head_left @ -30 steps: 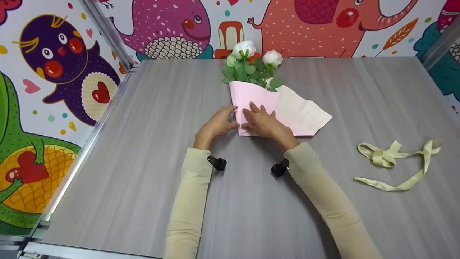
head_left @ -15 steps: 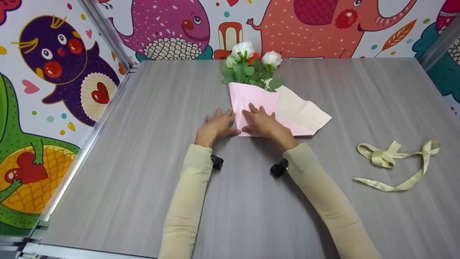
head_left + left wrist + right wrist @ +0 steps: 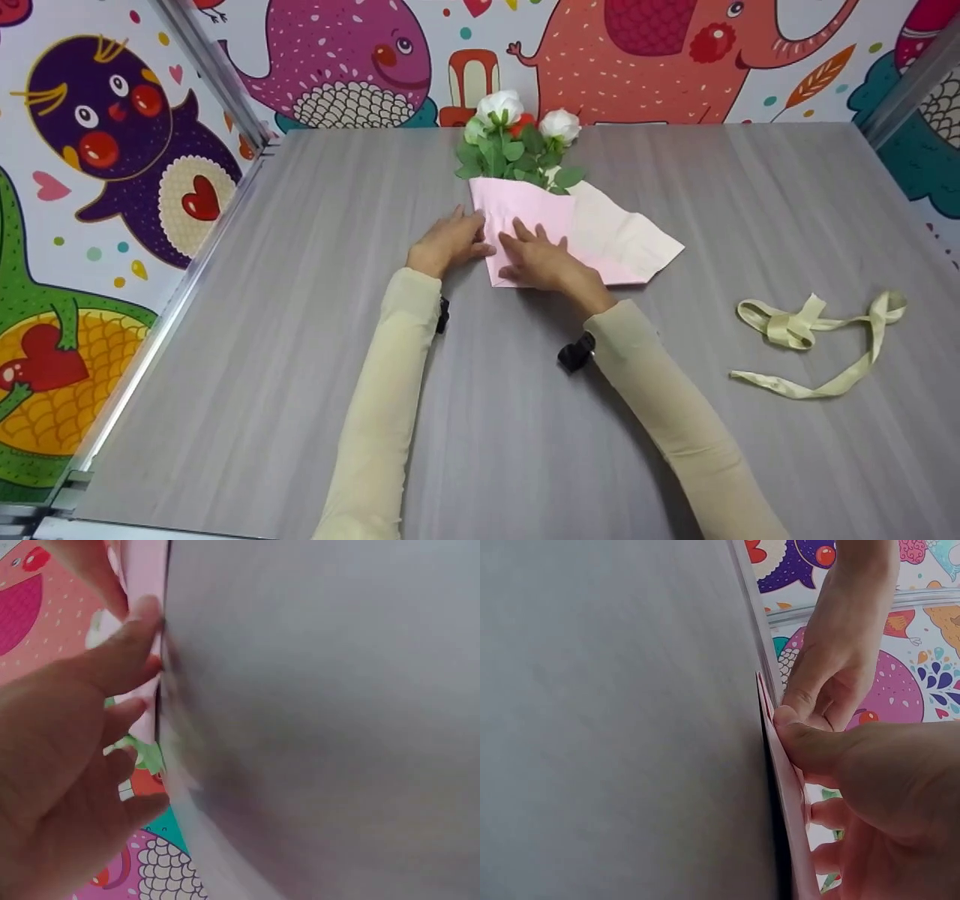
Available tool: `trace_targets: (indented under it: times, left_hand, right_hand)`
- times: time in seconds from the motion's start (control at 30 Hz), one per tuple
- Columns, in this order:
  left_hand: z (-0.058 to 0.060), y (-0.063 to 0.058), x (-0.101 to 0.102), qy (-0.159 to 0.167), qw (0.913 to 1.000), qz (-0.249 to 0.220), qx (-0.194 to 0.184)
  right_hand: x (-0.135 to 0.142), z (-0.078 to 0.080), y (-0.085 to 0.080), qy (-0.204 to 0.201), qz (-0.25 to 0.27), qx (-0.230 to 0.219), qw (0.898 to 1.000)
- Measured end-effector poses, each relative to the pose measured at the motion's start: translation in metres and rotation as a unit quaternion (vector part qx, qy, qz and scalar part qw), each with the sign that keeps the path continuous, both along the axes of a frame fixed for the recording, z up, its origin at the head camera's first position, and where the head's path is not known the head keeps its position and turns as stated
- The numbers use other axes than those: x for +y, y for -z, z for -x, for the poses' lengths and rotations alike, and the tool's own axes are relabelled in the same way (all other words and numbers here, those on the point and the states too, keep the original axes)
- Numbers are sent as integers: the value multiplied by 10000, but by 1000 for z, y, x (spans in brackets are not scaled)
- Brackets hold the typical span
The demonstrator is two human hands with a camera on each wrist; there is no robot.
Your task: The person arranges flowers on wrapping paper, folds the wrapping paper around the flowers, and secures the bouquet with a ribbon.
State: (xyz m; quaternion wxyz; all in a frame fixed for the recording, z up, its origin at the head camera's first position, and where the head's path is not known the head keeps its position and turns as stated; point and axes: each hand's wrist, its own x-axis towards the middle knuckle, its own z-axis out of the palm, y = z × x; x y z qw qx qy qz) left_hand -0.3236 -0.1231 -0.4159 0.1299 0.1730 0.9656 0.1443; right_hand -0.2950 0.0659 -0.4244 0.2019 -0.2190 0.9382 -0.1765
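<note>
A bouquet of artificial-looking flowers lies at the back middle of the table, with white roses (image 3: pixel 499 107), a bit of red and green leaves (image 3: pixel 512 150) above the wrapping. Pink wrapping paper (image 3: pixel 525 196) is folded over the stems, which are hidden. A cream part of the paper (image 3: pixel 622 232) spreads to the right. My right hand (image 3: pixel 541 259) presses on the pink front with spread fingers. At the paper's left edge is my left hand (image 3: pixel 450 244), its thumb and fingers relaxed. In the left wrist view, the left thumb (image 3: pixel 142 619) overlaps the pink edge.
A pale green ribbon (image 3: pixel 791 330) lies loosely looped on the grey table (image 3: pixel 262 360) at the right. Behind the bouquet and along the left stand walls with printed cartoon animals (image 3: pixel 345 60), joined by a metal frame post (image 3: pixel 214 67).
My left hand has slid up along the paper's left edge, away from the bottom corner. The right hand stays pressed on the paper. The head view has shifted slightly.
</note>
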Motion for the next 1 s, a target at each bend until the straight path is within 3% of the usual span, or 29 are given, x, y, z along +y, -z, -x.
trace_targets:
  times: [0.13, 0.33, 0.47, 0.53, 0.57, 0.7, 0.83, 1.0]
  left_hand:
    - [2, 3, 1, -114, 9992, 361, -82]
    - [5, 8, 5, -154, 9976, 603, 318]
    - [9, 10, 10, -237, 9961, 766, 358]
    - [13, 11, 14, -326, 9962, 749, 291]
    - [19, 18, 14, -340, 9960, 734, 387]
    - [27, 17, 18, -492, 9943, 810, 489]
    - [21, 8, 18, -682, 9935, 795, 448]
    - [24, 11, 21, -778, 9945, 561, 420]
  right_hand:
    - [0, 0, -1, 13, -31, 23, 10000]
    - [1, 0, -1, -58, -202, 3, 9998]
    - [0, -1, 1, -71, -198, -71, 9998]
    - [0, -1, 1, -54, -187, -90, 9998]
    - [0, -2, 1, -55, -199, -69, 9998]
    - [0, -2, 1, -91, -207, -40, 9997]
    - [-2, -3, 2, -152, -207, -52, 9997]
    - [0, -2, 0, -117, -244, -68, 9996]
